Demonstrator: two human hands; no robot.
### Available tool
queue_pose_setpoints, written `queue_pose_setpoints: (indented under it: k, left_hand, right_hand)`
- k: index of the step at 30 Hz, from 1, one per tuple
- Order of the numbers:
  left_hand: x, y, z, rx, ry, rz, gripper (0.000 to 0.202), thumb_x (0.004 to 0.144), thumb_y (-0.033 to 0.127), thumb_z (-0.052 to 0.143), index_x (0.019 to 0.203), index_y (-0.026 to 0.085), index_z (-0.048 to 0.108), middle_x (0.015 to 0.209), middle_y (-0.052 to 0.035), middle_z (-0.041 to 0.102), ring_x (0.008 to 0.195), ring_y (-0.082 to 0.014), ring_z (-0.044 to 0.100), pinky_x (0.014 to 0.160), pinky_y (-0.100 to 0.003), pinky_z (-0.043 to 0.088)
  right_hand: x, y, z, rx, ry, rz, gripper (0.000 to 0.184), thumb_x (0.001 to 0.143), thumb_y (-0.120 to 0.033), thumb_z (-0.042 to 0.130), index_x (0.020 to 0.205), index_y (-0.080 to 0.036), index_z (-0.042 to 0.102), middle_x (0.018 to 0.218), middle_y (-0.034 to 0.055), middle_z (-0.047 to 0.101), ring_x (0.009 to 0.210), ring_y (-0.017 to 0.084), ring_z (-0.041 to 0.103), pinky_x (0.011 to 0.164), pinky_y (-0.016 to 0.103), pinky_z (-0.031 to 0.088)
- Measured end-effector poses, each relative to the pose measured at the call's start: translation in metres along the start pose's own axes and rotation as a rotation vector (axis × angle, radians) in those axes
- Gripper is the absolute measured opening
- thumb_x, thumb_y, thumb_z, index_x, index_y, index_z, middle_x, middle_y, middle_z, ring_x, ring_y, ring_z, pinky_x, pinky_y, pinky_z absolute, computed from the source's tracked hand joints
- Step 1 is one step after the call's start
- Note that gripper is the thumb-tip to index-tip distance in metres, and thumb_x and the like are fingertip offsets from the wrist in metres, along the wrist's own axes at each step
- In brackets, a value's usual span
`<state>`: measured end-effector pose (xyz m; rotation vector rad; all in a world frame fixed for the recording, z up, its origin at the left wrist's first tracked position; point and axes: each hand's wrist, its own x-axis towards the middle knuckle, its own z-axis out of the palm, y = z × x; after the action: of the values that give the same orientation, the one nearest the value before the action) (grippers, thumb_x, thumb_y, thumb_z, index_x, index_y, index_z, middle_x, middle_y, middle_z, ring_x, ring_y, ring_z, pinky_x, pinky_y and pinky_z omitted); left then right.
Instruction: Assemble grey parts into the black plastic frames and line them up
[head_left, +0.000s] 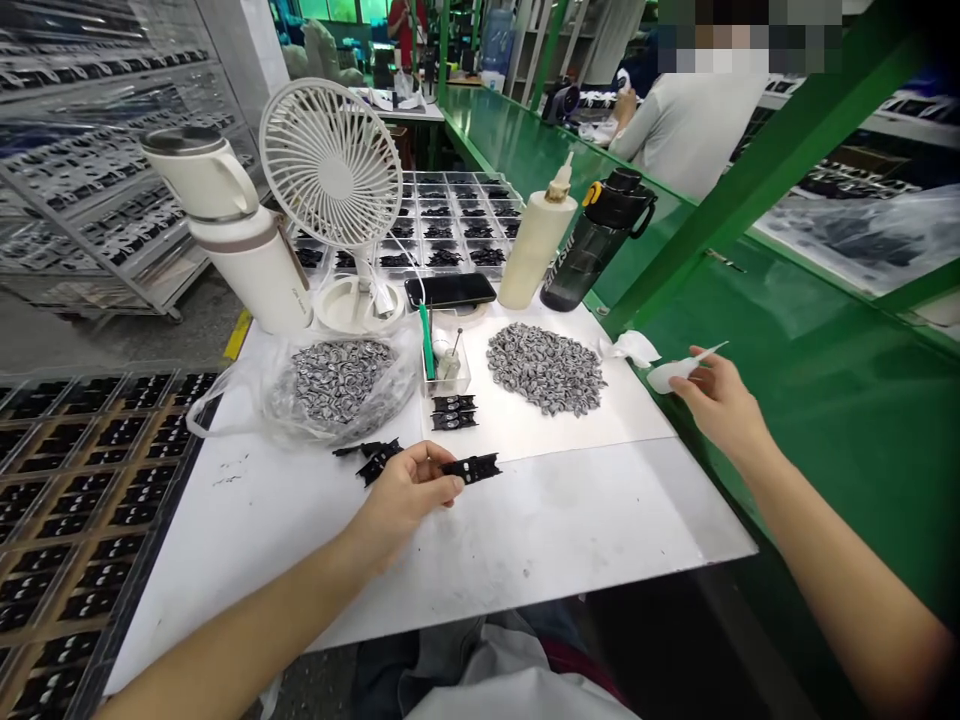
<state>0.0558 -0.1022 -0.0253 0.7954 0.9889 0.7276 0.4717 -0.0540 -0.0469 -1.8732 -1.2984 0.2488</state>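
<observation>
Between the thumb and fingers of my left hand [409, 495] is a small black plastic part [474, 469] with light oval spots, held just over the white table. Loose black parts [377, 461] lie beside that hand, partly behind it. Off the table's right side, my right hand [716, 400] pinches a white dropper bottle [675, 373] with a thin nozzle pointing right. Two black parts [454, 412] rest side by side at the middle. A heap of small grey pieces [546, 368] spreads on the white sheet; more grey pieces [341, 380] fill an opened plastic bag [262, 400].
A small clear box [459, 375] with a green-handled tool stands mid-table. Behind it are a phone [450, 290], white fan [334, 175], white flask [255, 265], squeeze bottle [536, 250] and black bottle [596, 240]. Trays of black parts [82, 500] sit left. A green post [750, 180] slants at right; a person sits beyond.
</observation>
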Motion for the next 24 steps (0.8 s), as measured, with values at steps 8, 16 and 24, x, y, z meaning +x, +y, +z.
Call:
queue_pose_setpoints:
  k: [8, 16, 24]
  left_hand:
    - [-0.002, 0.002, 0.001, 0.104, 0.022, 0.100, 0.024, 0.060, 0.025, 0.073, 0.079, 0.017, 0.060, 0.073, 0.0007, 0.059, 0.070, -0.0091, 0.053, 0.064, -0.019, 0.043]
    - [-0.003, -0.002, 0.001, 0.303, -0.057, 0.296, 0.020, 0.065, 0.027, 0.069, 0.083, 0.018, 0.065, 0.079, -0.0022, 0.066, 0.075, -0.0140, 0.060, 0.069, -0.023, 0.048]
    - [0.000, -0.004, -0.004, 0.840, -0.202, 0.870, 0.013, 0.075, 0.017, 0.057, 0.082, 0.020, 0.066, 0.079, -0.0022, 0.068, 0.074, -0.0134, 0.060, 0.069, -0.025, 0.046]
  right_hand:
    - [-0.044, -0.053, 0.021, 0.267, 0.535, -0.421, 0.047, 0.064, -0.010, 0.058, 0.108, -0.024, 0.050, 0.110, 0.0139, 0.052, 0.095, 0.022, 0.055, 0.070, 0.032, 0.045]
    - [-0.075, -0.227, 0.071, 0.192, -0.312, -0.875, 0.020, 0.081, -0.011, 0.046, 0.093, -0.021, 0.059, 0.087, 0.0035, 0.062, 0.084, 0.016, 0.057, 0.076, 0.031, 0.045]
    - [-0.077, -0.305, 0.200, -0.395, -0.771, -1.294, 0.025, 0.078, -0.005, 0.043, 0.096, -0.011, 0.060, 0.091, 0.0113, 0.060, 0.085, 0.022, 0.054, 0.077, 0.034, 0.041]
